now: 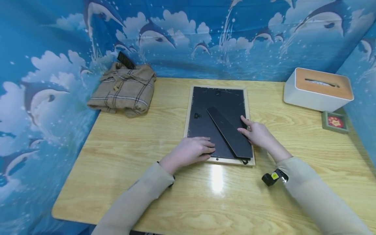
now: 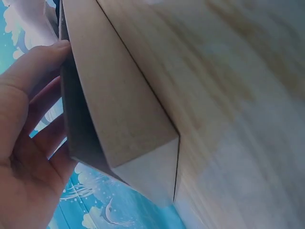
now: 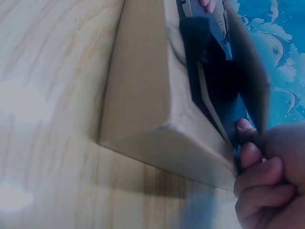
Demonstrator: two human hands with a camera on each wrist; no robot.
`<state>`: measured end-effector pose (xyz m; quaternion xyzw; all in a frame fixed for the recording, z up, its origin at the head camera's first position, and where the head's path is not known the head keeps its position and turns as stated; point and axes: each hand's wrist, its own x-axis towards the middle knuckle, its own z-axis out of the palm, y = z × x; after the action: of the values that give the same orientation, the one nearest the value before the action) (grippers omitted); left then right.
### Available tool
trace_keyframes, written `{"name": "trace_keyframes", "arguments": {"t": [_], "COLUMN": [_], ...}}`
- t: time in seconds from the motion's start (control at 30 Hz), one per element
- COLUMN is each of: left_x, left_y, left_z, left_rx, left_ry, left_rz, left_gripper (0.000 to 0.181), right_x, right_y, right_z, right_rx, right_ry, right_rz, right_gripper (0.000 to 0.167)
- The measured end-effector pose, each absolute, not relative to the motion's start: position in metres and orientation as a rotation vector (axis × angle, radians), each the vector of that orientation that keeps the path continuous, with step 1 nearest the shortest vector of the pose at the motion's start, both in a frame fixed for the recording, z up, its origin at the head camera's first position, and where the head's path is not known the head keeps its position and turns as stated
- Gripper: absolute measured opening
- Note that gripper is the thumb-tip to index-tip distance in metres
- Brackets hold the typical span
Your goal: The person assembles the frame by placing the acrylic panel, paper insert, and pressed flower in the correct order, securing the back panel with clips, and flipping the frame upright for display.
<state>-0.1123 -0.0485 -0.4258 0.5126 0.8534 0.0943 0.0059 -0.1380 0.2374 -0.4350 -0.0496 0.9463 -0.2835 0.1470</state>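
Note:
In the head view a photo frame with a pale wooden rim lies face down on the table. Its black backing board has a long black stand leg slanting across it. At the lower right corner the board looks slightly raised, with a dark gap along its edge in the right wrist view. My left hand rests its fingers on the board's lower left part. At the right side, my right hand holds the board's edge, thumb and index finger over it, other fingers curled beside the rim. Their exact contact is partly hidden.
A folded plaid garment lies at the back left. At the back right stands a white tissue box with a wooden lid, and a small green square frame is in front of it. A dolphin-print curtain surrounds the table.

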Motion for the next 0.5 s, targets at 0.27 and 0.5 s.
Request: {"name": "trace_keyframes", "arguments": {"t": [0.27,0.5], "left_x": [-0.1138,-0.1148], "left_y": [-0.0466,-0.0466], "left_z": [-0.4277,-0.4258], "left_rx": [1.576,1.578], "left_ry": [2.654,2.641], "left_rz": [0.276,0.285], "left_gripper": [0.031,0.033], "right_x": [-0.1386,-0.1387], "right_y": [0.2382,0.2403], "right_z": [-0.4371,-0.4381], "right_rx": [-0.151,-0.153], "right_ry": [2.717,2.699], "right_rz": [-0.833,-0.879], "right_gripper": [0.067,0.067]}}
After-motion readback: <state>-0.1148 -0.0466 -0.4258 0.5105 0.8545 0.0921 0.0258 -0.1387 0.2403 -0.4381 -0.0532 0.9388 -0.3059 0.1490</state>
